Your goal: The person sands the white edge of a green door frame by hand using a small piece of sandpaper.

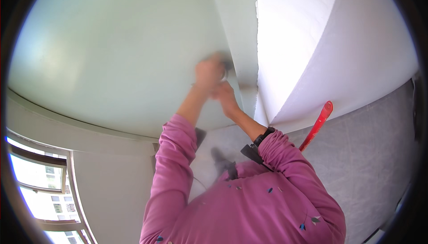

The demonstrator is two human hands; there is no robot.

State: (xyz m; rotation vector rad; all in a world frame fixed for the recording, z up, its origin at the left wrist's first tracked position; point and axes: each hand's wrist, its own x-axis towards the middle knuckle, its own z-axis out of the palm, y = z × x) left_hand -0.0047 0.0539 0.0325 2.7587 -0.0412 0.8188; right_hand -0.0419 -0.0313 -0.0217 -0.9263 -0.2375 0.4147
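Both my arms, in pink sleeves, reach up to a pale green panel, close to its right-hand edge. My left hand is closed around a small dark thing with a lighter ring-like part below it; blur hides its kind. Just below and to the right, my right hand has its fingers curled together near the left wrist. What it holds, if anything, is hidden. A black band circles my right wrist.
A white wall rises to the right of the panel's pale frame strip. A red bar-like thing stands tilted by my right elbow, over the grey floor. At the lower left is a window with an open pane.
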